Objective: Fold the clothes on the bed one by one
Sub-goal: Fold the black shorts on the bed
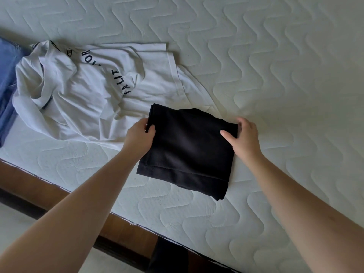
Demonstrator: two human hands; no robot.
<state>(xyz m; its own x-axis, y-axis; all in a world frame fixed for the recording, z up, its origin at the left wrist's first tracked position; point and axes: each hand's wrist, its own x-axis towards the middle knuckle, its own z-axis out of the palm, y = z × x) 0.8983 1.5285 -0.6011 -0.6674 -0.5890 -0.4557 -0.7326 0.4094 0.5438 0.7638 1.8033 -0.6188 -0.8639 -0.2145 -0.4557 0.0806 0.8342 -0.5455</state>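
A black garment (189, 150), folded into a rough rectangle, lies on the white quilted mattress (275, 75) near its front edge. My left hand (138, 135) grips the garment's left edge, thumb on top. My right hand (245, 135) holds its upper right corner, thumb pressed on the cloth. Behind and to the left, a white T-shirt (84, 91) with dark lettering lies crumpled and unfolded; the black garment's far left corner overlaps its hem.
Blue cloth (7, 75) shows at the far left beside the white T-shirt. The brown wooden bed frame (49, 184) runs along the mattress's front edge, with pale floor (19, 229) below. A dark object (169, 257) sits by the frame at the bottom.
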